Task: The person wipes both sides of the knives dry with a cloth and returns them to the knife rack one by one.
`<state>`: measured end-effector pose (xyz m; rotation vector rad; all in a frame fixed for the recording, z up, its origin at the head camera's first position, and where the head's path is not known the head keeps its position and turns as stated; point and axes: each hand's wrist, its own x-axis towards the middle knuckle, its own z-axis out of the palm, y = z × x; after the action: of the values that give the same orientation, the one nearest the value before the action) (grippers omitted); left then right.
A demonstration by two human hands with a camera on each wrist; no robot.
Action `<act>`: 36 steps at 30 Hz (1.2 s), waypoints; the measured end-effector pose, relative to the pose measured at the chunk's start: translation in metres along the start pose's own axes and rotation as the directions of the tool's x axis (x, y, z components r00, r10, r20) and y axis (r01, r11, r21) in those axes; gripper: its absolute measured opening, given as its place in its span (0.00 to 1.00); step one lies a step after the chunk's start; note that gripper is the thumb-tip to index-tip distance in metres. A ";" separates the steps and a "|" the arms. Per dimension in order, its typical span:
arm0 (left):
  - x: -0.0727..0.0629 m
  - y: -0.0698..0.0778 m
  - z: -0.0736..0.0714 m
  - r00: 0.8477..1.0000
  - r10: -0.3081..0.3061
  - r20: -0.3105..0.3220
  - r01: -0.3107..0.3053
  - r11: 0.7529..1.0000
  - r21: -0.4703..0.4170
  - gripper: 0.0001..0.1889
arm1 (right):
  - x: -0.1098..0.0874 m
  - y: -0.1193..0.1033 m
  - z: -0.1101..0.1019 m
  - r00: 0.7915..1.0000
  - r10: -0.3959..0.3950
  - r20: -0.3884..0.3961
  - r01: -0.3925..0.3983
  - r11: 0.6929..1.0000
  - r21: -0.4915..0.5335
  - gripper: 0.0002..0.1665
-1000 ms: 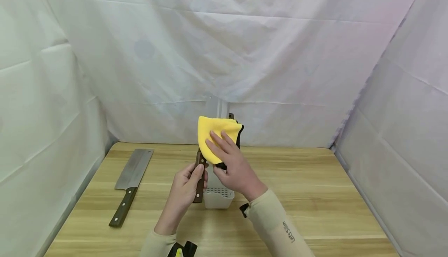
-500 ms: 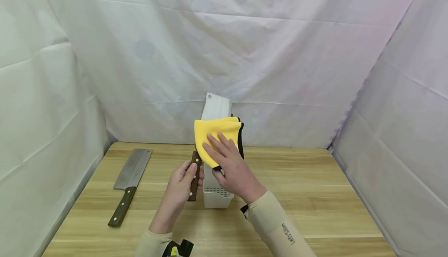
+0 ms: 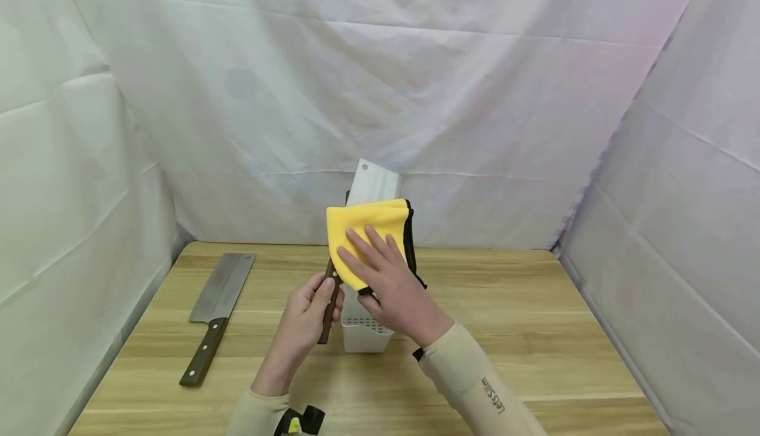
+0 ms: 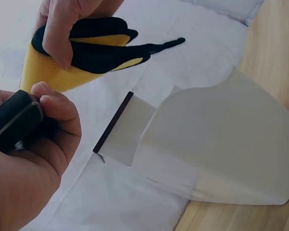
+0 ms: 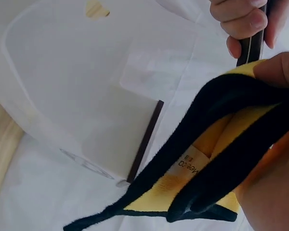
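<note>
My left hand grips the dark wooden handle of a cleaver held up over the table. The broad steel blade tilts up and away, and its squared end with a small hole shows above a yellow cloth. That folded cloth, edged in black, covers the blade's middle. With fingers spread along the cloth and the thumb beneath, my right hand holds it against the blade. In the right wrist view the folded cloth hangs partly loose, with a printed label inside.
A second cleaver lies on the left of the wooden table, handle toward me. Below the hands stands a white plastic holder with a perforated bottom. White sheeting encloses the back and sides.
The cloth has shifted slightly left and down toward the handle. The blade's end now leans farther right above the cloth. My left hand has moved a little left.
</note>
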<state>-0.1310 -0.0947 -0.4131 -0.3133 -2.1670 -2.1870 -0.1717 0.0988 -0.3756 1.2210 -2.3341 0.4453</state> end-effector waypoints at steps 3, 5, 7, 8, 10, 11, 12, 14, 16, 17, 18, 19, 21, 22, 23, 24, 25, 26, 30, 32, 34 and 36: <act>0.000 0.001 -0.001 1.000 0.011 0.017 -0.011 1.000 0.011 0.18 | 0.003 0.001 -0.002 1.000 -0.002 0.012 0.002 1.000 0.000 0.40; 0.001 0.001 -0.002 0.999 0.015 0.029 -0.015 1.000 0.015 0.18 | 0.005 0.000 -0.004 1.000 -0.003 0.013 0.003 1.000 0.001 0.39; 0.001 0.002 -0.002 0.999 0.017 0.040 -0.017 1.000 0.005 0.18 | 0.006 0.000 -0.004 1.000 -0.006 0.006 0.006 1.000 -0.005 0.37; 0.001 0.001 -0.003 0.999 0.015 0.042 -0.015 1.000 -0.001 0.19 | 0.006 -0.001 -0.004 1.000 -0.010 0.001 0.010 1.000 -0.008 0.36; 0.001 0.001 -0.004 0.999 0.011 0.043 -0.011 1.000 -0.014 0.19 | 0.005 -0.001 -0.004 1.000 -0.013 0.000 0.013 1.000 -0.020 0.35; 0.001 0.000 -0.005 0.999 0.010 0.042 -0.009 1.000 -0.020 0.19 | 0.004 -0.001 -0.003 1.000 -0.014 0.001 0.014 1.000 -0.022 0.34; 0.001 0.000 -0.005 0.999 0.010 0.042 -0.009 1.000 -0.027 0.19 | 0.003 -0.001 -0.003 1.000 -0.012 0.003 0.012 1.000 -0.028 0.34; 0.001 -0.001 -0.006 0.999 0.010 0.039 -0.009 0.999 -0.033 0.19 | 0.001 -0.001 -0.002 1.000 -0.004 0.009 0.005 0.999 -0.037 0.33; 0.001 -0.002 -0.007 0.999 0.012 0.038 -0.010 0.999 -0.038 0.19 | -0.001 -0.001 -0.002 1.000 0.005 0.015 -0.004 0.999 -0.043 0.33; 0.000 -0.002 -0.007 0.999 0.014 0.036 -0.012 0.999 -0.040 0.19 | -0.002 -0.001 -0.001 1.000 0.010 0.016 -0.009 0.999 -0.045 0.33; 0.000 -0.002 -0.007 0.999 0.019 0.037 -0.017 0.999 -0.037 0.19 | -0.002 -0.001 -0.001 1.000 0.014 0.016 -0.014 0.999 -0.050 0.33; 0.000 -0.002 -0.007 0.999 0.020 0.035 -0.018 0.999 -0.038 0.19 | -0.001 -0.002 -0.001 1.000 0.018 0.018 -0.017 0.999 -0.051 0.33; -0.001 -0.003 -0.008 0.999 0.024 0.031 -0.023 0.999 -0.039 0.19 | 0.001 -0.002 -0.001 0.999 0.025 0.023 -0.024 0.998 -0.049 0.34; -0.001 -0.003 -0.007 0.999 0.026 0.031 -0.025 0.999 -0.040 0.19 | 0.002 -0.002 -0.001 0.999 0.029 0.027 -0.028 0.998 -0.051 0.35; -0.001 -0.004 -0.007 0.999 0.029 0.032 -0.028 0.999 -0.040 0.19 | 0.003 -0.001 -0.001 0.999 0.035 0.032 -0.033 0.998 -0.051 0.35; -0.001 -0.004 -0.007 0.999 0.030 0.032 -0.029 0.999 -0.040 0.19 | 0.005 -0.001 -0.001 0.998 0.043 0.037 -0.041 0.998 -0.051 0.36; -0.001 -0.005 -0.006 0.999 0.029 0.032 -0.028 0.999 -0.044 0.19 | 0.006 0.000 -0.001 0.998 0.050 0.041 -0.048 0.998 -0.051 0.37; -0.001 -0.005 -0.006 0.999 0.029 0.034 -0.027 0.999 -0.045 0.19 | 0.008 0.000 -0.001 0.997 0.060 0.045 -0.058 0.997 -0.051 0.37; -0.002 -0.006 -0.005 0.999 0.020 0.038 -0.018 0.999 -0.050 0.18 | 0.015 0.003 -0.001 0.992 0.109 0.067 -0.106 0.993 -0.048 0.36; -0.002 -0.006 -0.004 0.999 0.013 0.035 -0.011 0.998 -0.058 0.18 | 0.017 0.004 -0.001 0.988 0.136 0.076 -0.133 0.990 -0.041 0.36; -0.002 -0.006 -0.004 0.999 0.014 0.039 -0.012 0.998 -0.060 0.19 | 0.020 0.005 -0.002 0.983 0.164 0.080 -0.162 0.986 -0.033 0.36; -0.002 -0.006 -0.003 0.999 0.021 0.049 -0.017 0.998 -0.061 0.19 | 0.022 0.007 -0.003 0.978 0.191 0.082 -0.189 0.982 -0.029 0.36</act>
<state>-0.1309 -0.0977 -0.4196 -0.3939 -2.1160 -2.2620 -0.1876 0.0892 -0.3617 1.0296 -2.5333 0.4390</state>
